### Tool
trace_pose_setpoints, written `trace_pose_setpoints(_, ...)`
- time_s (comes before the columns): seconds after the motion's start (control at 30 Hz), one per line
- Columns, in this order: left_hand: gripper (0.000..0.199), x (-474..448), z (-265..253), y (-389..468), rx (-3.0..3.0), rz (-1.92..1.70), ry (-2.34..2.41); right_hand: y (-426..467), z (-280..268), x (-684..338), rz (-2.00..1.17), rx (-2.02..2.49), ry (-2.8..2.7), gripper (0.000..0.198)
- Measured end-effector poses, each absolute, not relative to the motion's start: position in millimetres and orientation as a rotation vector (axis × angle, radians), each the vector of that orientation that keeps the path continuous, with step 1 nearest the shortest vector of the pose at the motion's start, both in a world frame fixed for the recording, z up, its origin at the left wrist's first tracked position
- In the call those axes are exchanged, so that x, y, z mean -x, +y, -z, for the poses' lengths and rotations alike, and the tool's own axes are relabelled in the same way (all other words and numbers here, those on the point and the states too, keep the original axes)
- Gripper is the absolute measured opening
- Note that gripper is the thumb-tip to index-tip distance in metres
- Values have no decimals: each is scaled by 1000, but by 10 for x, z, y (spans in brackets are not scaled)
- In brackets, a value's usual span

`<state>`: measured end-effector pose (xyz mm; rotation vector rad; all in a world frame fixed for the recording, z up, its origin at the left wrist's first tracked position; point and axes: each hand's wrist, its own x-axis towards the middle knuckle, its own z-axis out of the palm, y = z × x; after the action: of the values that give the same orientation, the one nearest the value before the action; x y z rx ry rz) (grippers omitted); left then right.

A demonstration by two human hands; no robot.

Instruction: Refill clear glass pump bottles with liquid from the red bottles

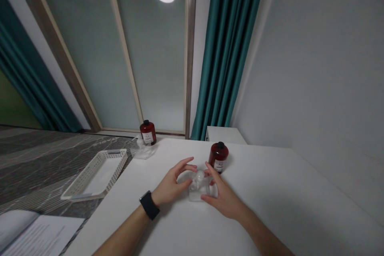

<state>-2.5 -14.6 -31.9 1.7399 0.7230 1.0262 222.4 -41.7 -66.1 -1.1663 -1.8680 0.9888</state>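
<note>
A clear plastic bag (196, 196) with a whitish, rounded piece inside lies on the white table between my hands; the piece looks like a pump head, but its shape is not sharp. My left hand (174, 183) curves in from the left, thumb and fingers apart, close to the bag's edge. On the other side my right hand (222, 197) has its thumb and fingers spread around the bag's right part; whether it touches the plastic I cannot tell. Just behind the right fingers stands a dark red bottle (218, 153) with a black cap and white label.
Farther left on the white table (180, 232), a second red bottle (148, 130) stands by another clear bag (142, 151). Beyond the left edge are a white perforated basket (69, 193) and an open booklet (45, 234). A white cabinet (225, 135) adjoins the far edge.
</note>
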Motion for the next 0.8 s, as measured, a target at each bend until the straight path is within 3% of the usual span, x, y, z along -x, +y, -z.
trace_pose_setpoints(0.1, 63, 6, 307, -178, -1772, -954, 709, -420, 639, -2221, -996, 1149, -1877, 95)
trace_pose_setpoints(0.33, 49, 20, 270, -160, -1748, -1038, 769, -409, 642, -2221, -981, 1158, -1871, 96)
trace_pose_setpoints(0.53, 55, 0, 295, -183, -1783, -962, 758, -416, 652, -2219, -974, 1140, -1864, 95)
trace_pose_setpoints(0.8, 48, 10, 294, -166, -1731, -1049, 773, -403, 666, -2219, -979, 1153, -1859, 95)
